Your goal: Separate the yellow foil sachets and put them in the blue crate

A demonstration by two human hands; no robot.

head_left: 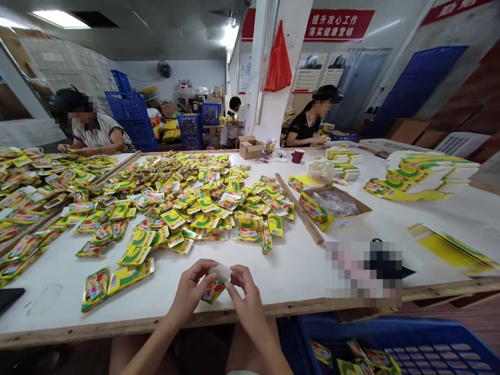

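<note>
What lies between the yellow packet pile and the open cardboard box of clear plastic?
Head view: a long brown wooden strip lies between pile and box.

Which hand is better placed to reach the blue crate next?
Probably the right hand: the blue crate sits below the table edge on that side. The left hand is farther off and would likely have to reach across. Both hands are on one small packet.

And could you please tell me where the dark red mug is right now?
In the head view, the dark red mug stands at the far side of the table, right of the cardboard box, in front of the person in black.
</note>
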